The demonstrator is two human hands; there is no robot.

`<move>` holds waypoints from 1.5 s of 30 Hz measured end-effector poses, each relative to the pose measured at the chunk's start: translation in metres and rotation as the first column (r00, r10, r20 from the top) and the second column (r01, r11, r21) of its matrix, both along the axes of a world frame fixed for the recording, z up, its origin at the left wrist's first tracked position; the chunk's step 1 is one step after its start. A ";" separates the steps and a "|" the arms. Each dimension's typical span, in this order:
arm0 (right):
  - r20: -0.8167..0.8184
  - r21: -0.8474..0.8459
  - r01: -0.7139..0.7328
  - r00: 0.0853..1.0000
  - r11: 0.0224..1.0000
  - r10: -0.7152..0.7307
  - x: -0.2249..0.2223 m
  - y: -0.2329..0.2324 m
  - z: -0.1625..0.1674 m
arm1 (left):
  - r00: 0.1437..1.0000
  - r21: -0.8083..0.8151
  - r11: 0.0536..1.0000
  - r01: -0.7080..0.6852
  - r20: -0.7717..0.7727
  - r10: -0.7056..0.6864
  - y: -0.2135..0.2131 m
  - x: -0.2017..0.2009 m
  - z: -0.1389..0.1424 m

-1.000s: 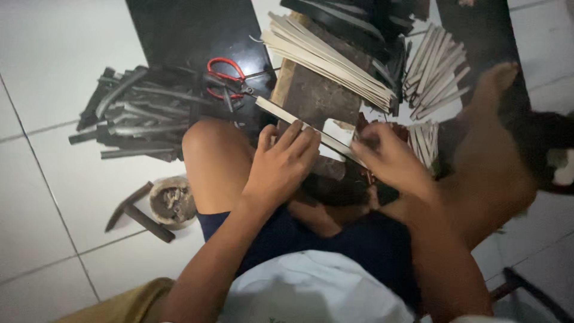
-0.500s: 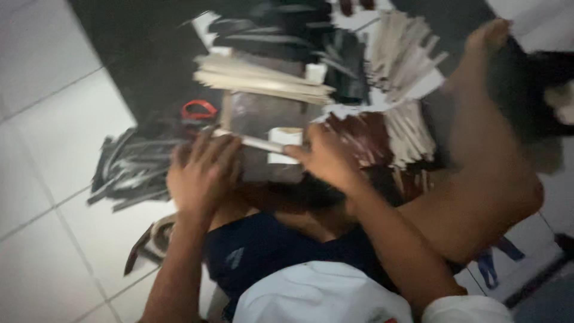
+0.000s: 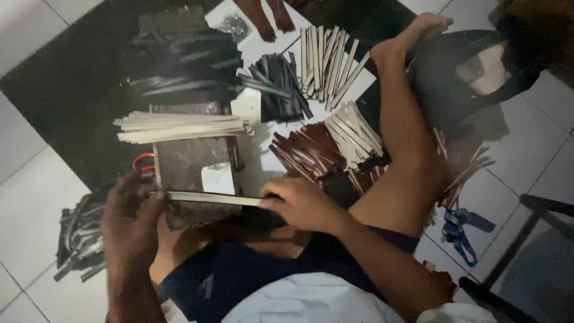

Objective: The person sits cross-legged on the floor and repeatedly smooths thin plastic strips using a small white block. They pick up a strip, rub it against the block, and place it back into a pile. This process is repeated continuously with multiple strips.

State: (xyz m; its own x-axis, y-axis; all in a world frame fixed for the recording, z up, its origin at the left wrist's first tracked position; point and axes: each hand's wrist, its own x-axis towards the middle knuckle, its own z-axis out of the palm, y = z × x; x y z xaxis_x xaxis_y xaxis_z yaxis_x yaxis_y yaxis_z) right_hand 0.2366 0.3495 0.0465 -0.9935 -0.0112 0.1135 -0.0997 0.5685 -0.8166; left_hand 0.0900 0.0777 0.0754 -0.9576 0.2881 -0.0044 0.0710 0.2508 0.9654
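Pale strip bundle (image 3: 179, 127) lay across far end of dark block (image 3: 191, 161). Black strips (image 3: 278, 87), reddish-brown strips (image 3: 305, 152) spread on floor beyond. Blue strap (image 3: 460, 230) on white tiles (image 3: 36, 191) at right.

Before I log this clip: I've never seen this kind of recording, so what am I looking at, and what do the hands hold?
There is no machine here. A person sits on a tiled floor and wears a camera on the head, so the one view looks down over their own knees and arms. The left hand and the right hand each grip one end of a long pale strip, held level between them over a dark block. A stack of similar pale strips lies across the block's far end. Around it lie piles of black strips, reddish-brown strips and more pale ones. A red-handled tool peeks out beside the block; what it is I cannot tell.
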 end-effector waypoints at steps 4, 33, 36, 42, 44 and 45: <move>0.111 0.007 0.001 0.994 1.000 -0.002 0.027 0.007 0.010 | 0.998 0.136 0.990 0.027 -0.065 -0.019 -0.004 0.020 0.021; -0.306 0.638 0.164 0.950 0.752 0.053 -0.302 -0.052 -0.003 | 0.950 -0.352 0.904 -0.242 -0.275 0.147 -0.074 -0.070 -0.038; -0.341 0.712 0.184 0.934 0.677 0.104 -0.299 -0.046 -0.009 | 0.971 -0.349 0.916 -0.200 -0.197 0.137 -0.068 -0.066 -0.066; -0.363 0.520 0.221 0.932 0.825 -0.020 -0.263 -0.032 0.009 | 0.991 -0.186 0.980 -0.072 -0.126 0.049 -0.022 -0.038 -0.115; -0.182 0.307 0.110 0.982 0.945 -0.055 -0.238 -0.039 0.020 | 0.996 -0.133 0.989 -0.060 -0.072 0.051 -0.023 -0.032 -0.118; -0.022 0.154 0.035 0.999 0.987 -0.032 -0.223 -0.041 0.026 | 0.995 -0.129 0.991 -0.045 -0.095 0.033 -0.026 -0.028 -0.118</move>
